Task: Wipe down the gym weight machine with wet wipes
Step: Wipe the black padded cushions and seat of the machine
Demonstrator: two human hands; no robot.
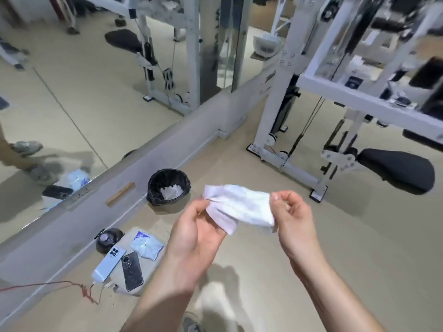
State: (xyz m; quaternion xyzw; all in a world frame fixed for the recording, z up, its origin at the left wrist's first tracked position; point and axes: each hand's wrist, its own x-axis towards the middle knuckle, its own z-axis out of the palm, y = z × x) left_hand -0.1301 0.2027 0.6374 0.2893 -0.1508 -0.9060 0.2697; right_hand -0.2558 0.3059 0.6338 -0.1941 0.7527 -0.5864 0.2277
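Pinching wet wipe (242, 207) at both ends, left grip (194, 233) and right grip (291, 212) each grasping an edge, mid-air above floor. Well apart from weight machine (282, 97). White crumpled sheets in bin (153, 188): likely some wiping done, more left.

Thin white wet wipe (239, 208) of soft matt cloth, creased and limp, just right of the round black bin (155, 190) with its glossy, wrinkled plastic liner. Beyond the bin to the right, white weight machine (275, 116) of smooth painted metal, faintly shiny, with matt black padded seat (398, 170). Left of the bin, bare matt strip of pale wood (120, 194) and glossy mirror glass (72, 104). Under the bin, smooth matt beige floor (335, 248). Nearer than the bin, crinkled shiny plastic wipes packet (146, 245)
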